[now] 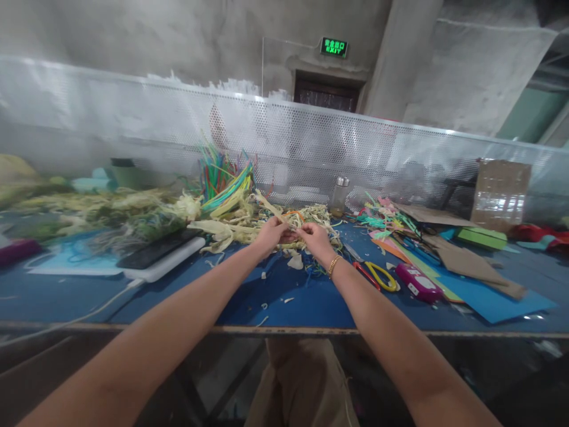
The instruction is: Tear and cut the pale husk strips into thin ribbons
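Observation:
Over the blue table, my left hand and my right hand meet with fingertips pinched together. Between them is a pale, husk-like strip, its free end sticking up and to the left. Fingers cover the exact place where it is gripped. Beneath and behind the hands lies a tangled heap of pale yellow husk strips. Small pale scraps lie just in front. To the right of my right wrist are scissors with one red and one yellow handle.
Bundled coloured stems stand behind the heap. On the left lie a black phone and a white corded device. A glass bottle, a purple box, coloured paper and cardboard are rightward. A perforated metal panel backs the table.

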`<state>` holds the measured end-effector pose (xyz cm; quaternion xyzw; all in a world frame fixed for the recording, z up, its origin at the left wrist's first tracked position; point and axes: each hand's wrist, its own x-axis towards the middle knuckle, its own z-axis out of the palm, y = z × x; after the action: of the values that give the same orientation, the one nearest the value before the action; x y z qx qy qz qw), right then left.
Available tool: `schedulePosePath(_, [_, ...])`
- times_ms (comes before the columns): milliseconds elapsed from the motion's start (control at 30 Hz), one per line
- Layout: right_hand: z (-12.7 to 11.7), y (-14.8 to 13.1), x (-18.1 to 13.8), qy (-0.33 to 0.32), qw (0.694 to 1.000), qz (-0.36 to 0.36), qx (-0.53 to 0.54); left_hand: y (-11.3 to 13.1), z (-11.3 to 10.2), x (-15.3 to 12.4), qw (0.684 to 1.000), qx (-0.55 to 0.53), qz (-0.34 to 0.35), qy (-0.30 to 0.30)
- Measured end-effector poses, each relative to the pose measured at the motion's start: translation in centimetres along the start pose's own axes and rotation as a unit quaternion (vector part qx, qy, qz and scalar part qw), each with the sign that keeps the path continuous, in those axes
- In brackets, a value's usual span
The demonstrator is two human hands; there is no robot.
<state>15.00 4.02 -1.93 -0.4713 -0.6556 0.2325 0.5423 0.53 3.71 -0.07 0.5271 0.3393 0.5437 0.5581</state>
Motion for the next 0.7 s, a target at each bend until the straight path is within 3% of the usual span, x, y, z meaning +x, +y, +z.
schedulePosePath(167, [-0.06, -0.17, 0.01, 0.029, 1.0, 0.001, 0.003, -0.21, -0.04, 0.02, 1.0, -0.006, -0.018, -0.021])
schedulePosePath(400, [0.34, 0.05, -0.13, 0.001, 0.999, -0.028, 0.019, -0.19, -0.12, 0.28, 0.994, -0.092, -0.026, 0.045])
schedulePosePath(700, [0.51, -0.32, -0.26, 0.016, 0.997, -0.05, 0.052, 0.35, -0.32, 0.1, 0.997, -0.056, -0.016, 0.051])
